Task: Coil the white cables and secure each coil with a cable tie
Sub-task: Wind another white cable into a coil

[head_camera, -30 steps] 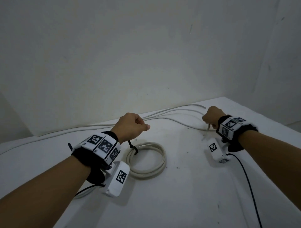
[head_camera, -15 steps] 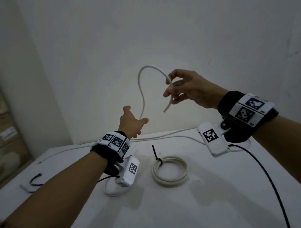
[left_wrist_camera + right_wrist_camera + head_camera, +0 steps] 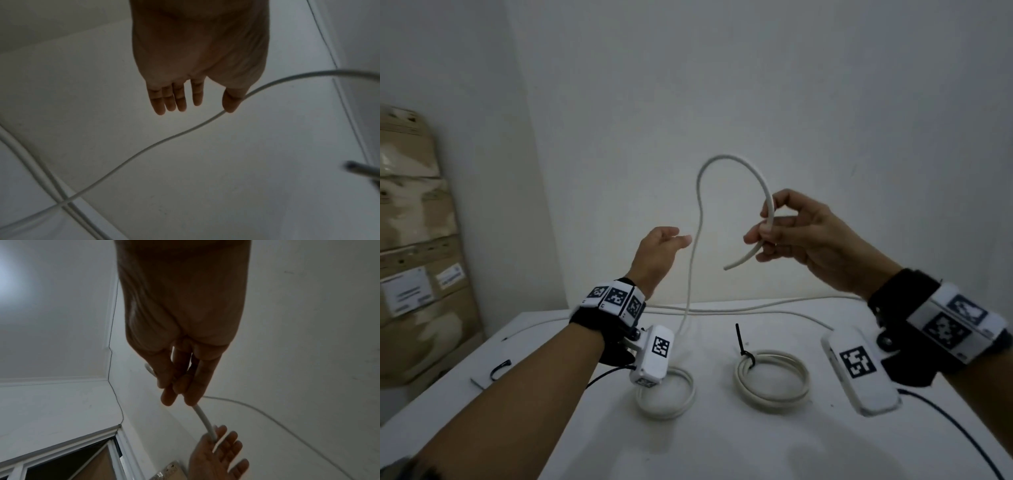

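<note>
Right hand [image 3: 801,236] pinches cable [image 3: 700,205]; two coils [image 3: 772,377].

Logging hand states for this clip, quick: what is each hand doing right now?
Left hand: open, fingers straight, holding nothing.
Right hand: pinching the white cable near its free end.

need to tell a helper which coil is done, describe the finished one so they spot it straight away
On the white table, two white coils lie side by side below the raised hands. The finished coil is the right-hand one, beside the right wrist. Only it shows a black cable tie cinched round it, tail sticking up.
</note>
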A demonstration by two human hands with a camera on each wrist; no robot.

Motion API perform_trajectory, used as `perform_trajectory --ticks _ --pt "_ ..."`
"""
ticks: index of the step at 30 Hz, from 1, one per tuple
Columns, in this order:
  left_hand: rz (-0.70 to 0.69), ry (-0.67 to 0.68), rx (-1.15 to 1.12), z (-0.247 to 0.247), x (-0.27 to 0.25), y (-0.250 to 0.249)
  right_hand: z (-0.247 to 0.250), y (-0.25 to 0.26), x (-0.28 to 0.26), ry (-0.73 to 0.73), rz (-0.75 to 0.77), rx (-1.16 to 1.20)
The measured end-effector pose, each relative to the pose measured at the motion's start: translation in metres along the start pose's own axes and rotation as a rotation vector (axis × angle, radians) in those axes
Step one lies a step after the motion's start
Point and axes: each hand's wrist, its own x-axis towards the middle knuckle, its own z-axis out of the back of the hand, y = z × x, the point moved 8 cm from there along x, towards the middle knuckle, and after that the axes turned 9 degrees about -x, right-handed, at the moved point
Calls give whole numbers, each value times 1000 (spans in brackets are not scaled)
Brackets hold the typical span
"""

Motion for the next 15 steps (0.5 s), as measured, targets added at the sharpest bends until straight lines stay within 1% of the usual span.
perform_trajectory --ticks 1,3,5,6,8,12,13,14,15 --pt "-13 20 -21 -3 -6 -8 -4 -5 0 -20 -3 4" --pt "-21 143 -51 -18 -22 -23 -10 -15 0 -59 -8 -65" --pt "-30 288 -57 -38 -38 -38 -19 -25 1 -75 0 -277" --pt "-40 325 -75 -45 -44 -45 -26 -30 1 -72 8 -423" --pt "-86 329 -109 -50 -52 -60 -42 -37 -2 -64 28 -661" --pt "-209 301 -40 -48 -54 -77 -56 -35 -9 -47 94 -888" --pt "-213 289 -58 -45 -53 -78 -51 -30 -11 -101 124 -916" --pt "-203 274 -90 -41 -52 -78 -39 -21 -14 -225 175 -936" --pt "-184 260 -128 -35 -51 -77 -23 -9 -19 -399 239 -946"
